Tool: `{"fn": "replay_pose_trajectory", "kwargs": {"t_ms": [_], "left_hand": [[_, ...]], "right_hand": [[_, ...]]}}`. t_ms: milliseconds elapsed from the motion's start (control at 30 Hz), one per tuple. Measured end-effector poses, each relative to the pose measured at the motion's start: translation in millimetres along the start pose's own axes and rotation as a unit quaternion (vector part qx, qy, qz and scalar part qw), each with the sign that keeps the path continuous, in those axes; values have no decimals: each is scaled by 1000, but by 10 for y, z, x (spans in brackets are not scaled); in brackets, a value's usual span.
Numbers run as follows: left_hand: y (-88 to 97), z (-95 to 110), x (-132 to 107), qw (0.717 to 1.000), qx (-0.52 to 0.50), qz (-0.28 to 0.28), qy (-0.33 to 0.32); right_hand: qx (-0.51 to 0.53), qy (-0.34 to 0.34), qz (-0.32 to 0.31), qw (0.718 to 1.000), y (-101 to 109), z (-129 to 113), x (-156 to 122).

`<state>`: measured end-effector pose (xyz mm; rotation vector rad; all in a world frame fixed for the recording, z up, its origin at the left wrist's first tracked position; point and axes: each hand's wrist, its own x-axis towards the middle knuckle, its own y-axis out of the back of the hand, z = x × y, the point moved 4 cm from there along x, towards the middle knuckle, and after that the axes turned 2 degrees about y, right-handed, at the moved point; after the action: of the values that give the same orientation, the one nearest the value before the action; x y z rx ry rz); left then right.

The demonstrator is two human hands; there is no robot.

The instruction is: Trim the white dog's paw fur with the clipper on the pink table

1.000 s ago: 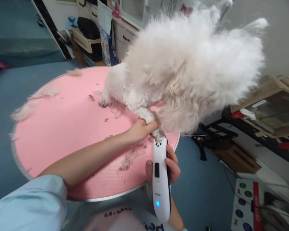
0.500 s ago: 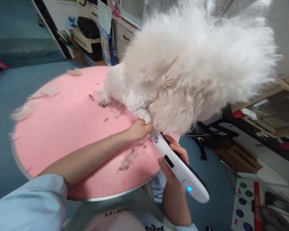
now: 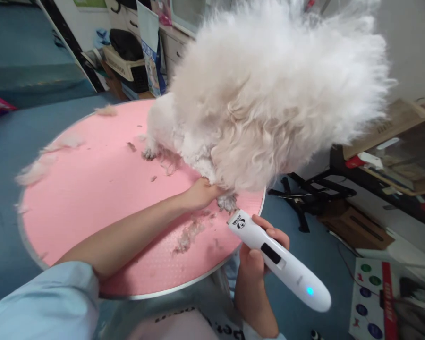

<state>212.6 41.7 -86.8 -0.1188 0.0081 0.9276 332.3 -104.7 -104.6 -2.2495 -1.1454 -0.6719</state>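
A fluffy white dog (image 3: pixel 269 94) is on a round pink table (image 3: pixel 92 198), its long coat hiding much of its front. My left hand (image 3: pixel 202 193) is closed around one of its legs, just above a greyish paw (image 3: pixel 227 202). In my right hand (image 3: pixel 260 245) is a white hair clipper (image 3: pixel 286 267) with a blue light on. The blade end points up and left, a little short of the paw and apart from it. Another dirty paw (image 3: pixel 149 154) rests on the table farther back.
Clipped hair (image 3: pixel 189 236) lies in front of my left arm, with more tufts (image 3: pixel 38 167) along the table's left rim. A pet carrier (image 3: pixel 123 63) and a food bag (image 3: pixel 152 56) stand behind. At right are a shelf (image 3: pixel 393 160) and a cardboard box (image 3: pixel 354 224).
The clipper has drawn back from the paw, down and to the right, and its face has turned more towards me. More of the paw shows. My left hand keeps its hold on the leg.
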Motion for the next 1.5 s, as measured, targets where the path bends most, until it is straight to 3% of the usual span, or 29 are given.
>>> {"fn": "replay_pose_trajectory", "kwargs": {"t_ms": [100, 233, 300, 400, 600, 733, 833, 1000, 1167, 1267, 1333, 1433, 1500], "left_hand": [[-3, 11, -14, 1000, -4, -13, 5], [29, 34, -29, 1000, -20, 5, 8], [42, 42, -32, 1000, -25, 14, 8], [55, 57, -35, 1000, -17, 22, 0], [70, 97, -13, 999, 14, -5, -45], [89, 75, 6, 998, 22, -1, -62], [105, 41, 15, 998, 24, 9, -63], [105, 25, 21, 998, 34, -22, -52], [169, 2, 39, 997, 61, -3, -56], [194, -37, 56, 994, 97, -18, -57], [201, -55, 57, 993, 107, -31, -49], [202, -51, 42, 991, 117, -47, -46], [216, -42, 32, 988, 138, -44, -52]], "right_hand": [[-47, 13, -6, 999, -42, -107, -109], [-151, -26, -51, 987, -32, -171, -190], [-180, 4, -70, 981, -33, -194, -194], [-156, 46, -101, 981, -79, -179, -130], [-68, 70, -85, 992, -138, -105, 91], [-32, 75, -121, 989, -169, -50, 186], [-30, 56, -150, 987, -178, -28, 259], [-10, 13, -232, 973, -186, -15, 449], [102, -86, -327, 935, -213, 248, 656], [153, -123, -361, 912, -246, 372, 611], [177, -153, -322, 917, -227, 393, 494], [178, -211, -169, 946, -109, 375, 237], [143, -232, -104, 957, -52, 342, 52]]}}
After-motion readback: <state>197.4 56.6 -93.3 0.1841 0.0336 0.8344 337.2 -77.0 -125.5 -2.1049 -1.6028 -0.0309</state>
